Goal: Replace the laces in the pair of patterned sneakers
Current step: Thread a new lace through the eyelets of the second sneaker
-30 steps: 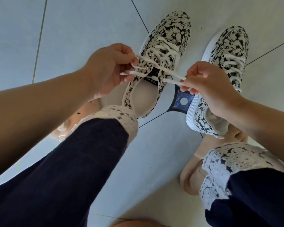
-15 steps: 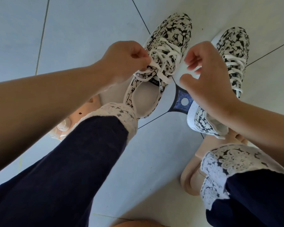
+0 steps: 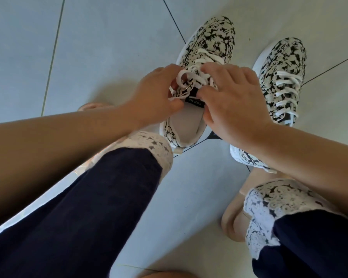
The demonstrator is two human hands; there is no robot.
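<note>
The fingers of my left hand (image 3: 155,99) are curled onto a loop of the white lace (image 3: 186,77), thumb underneath. My right hand (image 3: 235,105) pinches the same lace at the crossing with thumb and forefinger, the other 3 fingers spread loose. All this sits over the top eyelets of the patterned sneaker (image 3: 213,39), just above its black tongue label (image 3: 195,102).

The risk, as I judge it: the lace is flat, smooth woven tape, so if either pinch eases, the loop could slide out and the bow collapse. An uneven pull would leave 1 end short. My right hand hides part of the knot, so I could also catch the wrong strand.

The upper looks like soft knit, cream with black floral blotches, over a white sole. The 2nd sneaker (image 3: 285,61) stands just beside it, laced in neat rungs. Both rest on the pale, glossy tiled floor (image 3: 109,47) with its dark grout lines.
</note>
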